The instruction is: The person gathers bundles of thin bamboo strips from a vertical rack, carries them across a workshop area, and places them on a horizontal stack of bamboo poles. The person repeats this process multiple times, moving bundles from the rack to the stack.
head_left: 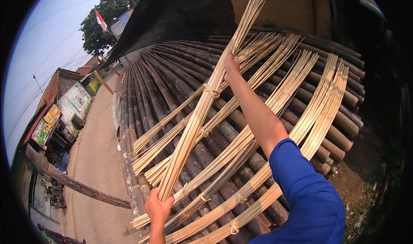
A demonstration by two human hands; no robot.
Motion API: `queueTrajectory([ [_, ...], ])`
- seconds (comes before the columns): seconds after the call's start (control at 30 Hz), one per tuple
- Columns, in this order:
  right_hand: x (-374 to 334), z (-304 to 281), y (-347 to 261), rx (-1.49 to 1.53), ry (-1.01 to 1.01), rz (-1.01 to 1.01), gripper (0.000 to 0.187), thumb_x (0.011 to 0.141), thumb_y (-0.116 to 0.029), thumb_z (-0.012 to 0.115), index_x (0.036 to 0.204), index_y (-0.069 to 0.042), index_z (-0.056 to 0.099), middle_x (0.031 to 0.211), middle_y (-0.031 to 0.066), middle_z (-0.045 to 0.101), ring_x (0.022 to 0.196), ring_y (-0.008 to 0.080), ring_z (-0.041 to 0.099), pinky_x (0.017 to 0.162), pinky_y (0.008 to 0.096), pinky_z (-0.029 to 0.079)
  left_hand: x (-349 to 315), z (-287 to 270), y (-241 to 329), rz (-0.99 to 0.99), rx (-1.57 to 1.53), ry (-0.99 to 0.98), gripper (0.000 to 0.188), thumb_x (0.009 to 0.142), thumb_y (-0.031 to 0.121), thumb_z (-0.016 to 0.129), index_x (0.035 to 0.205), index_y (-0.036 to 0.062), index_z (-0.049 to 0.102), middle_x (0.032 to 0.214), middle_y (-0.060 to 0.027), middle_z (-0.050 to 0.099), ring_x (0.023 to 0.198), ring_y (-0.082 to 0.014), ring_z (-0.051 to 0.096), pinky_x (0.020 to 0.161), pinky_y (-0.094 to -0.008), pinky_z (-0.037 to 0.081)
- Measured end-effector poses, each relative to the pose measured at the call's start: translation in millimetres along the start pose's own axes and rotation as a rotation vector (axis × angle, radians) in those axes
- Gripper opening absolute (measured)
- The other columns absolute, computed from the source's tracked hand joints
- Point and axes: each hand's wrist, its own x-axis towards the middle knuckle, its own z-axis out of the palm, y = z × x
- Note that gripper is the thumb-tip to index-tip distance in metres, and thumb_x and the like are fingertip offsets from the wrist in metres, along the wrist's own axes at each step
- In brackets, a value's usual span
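A long bundle of pale split bamboo strips (pixel 193 128) slants up and to the right across the middle, tied at its waist with a twisted strip. My left hand (pixel 158 206) is closed round its near end. Farther up, past the tie, my right hand (pixel 232 67) grips the same bundle, its fingers partly hidden. Beneath it, more tied strip bundles (pixel 254 134) lie side by side on a stack of dark bamboo poles (pixel 185 87). One bundle (pixel 234 161) among them has darker strips.
A paved lane (pixel 97 158) runs along the left, with a thick pole (pixel 73 183) jutting over it. Dark netting (pixel 180 16) hangs behind the stack. Cut pole ends (pixel 346 123) stick out on the right. Roadside buildings (pixel 75 100) stand beyond the lane.
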Motion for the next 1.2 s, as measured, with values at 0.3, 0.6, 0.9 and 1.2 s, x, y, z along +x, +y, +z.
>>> queueTrajectory([
  [0.3, -60, -99, 55, -0.672, -0.448, 0.16, 0.078, 0.107, -0.052, 0.049, 0.162, -0.004, 0.022, 0.15, 0.0239, 0.049, 0.135, 0.0306, 0.053, 0.109, 0.0441, 0.045, 230, 132, 108, 0.123, 0.248, -0.242, 0.055, 0.077, 0.043, 0.081, 0.115, 0.004, 0.07, 0.114, -0.0239, 0.073, 0.109, -0.04, 0.069, 0.093, -0.0479, 0.053],
  [0.6, -137, -282, -39, -0.865, -0.564, 0.325, 0.066, 0.107, -0.037, 0.056, 0.158, -0.006, 0.03, 0.126, 0.0208, 0.066, 0.112, 0.0243, 0.067, 0.098, 0.0362, 0.054, 359, 99, 72, 0.191, 0.412, -0.171, 0.056, 0.077, 0.042, 0.081, 0.122, 0.0109, 0.069, 0.113, -0.0194, 0.074, 0.109, -0.0357, 0.07, 0.098, -0.0489, 0.051],
  [0.9, -214, -308, -90, -0.855, -0.511, 0.274, 0.049, 0.106, -0.031, 0.057, 0.143, 0.001, 0.052, 0.122, 0.0181, 0.068, 0.108, 0.0234, 0.069, 0.097, 0.0378, 0.055, 306, 179, 9, 0.299, 0.631, -0.008, 0.113, 0.08, 0.056, 0.081, 0.166, 0.024, 0.015, 0.168, -0.0296, 0.005, 0.155, -0.0479, 0.015, 0.122, -0.0669, 0.01],
  [1.2, -273, -328, -86, -0.674, -0.37, 0.419, 0.038, 0.11, -0.027, 0.052, 0.139, -0.003, 0.056, 0.12, 0.0124, 0.068, 0.107, 0.0181, 0.068, 0.097, 0.035, 0.056, 66, 185, -114, -0.075, 0.209, -0.419, 0.097, 0.086, 0.07, 0.066, 0.158, 0.0112, 0.038, 0.155, -0.028, 0.042, 0.146, -0.043, 0.037, 0.121, -0.0561, 0.025],
])
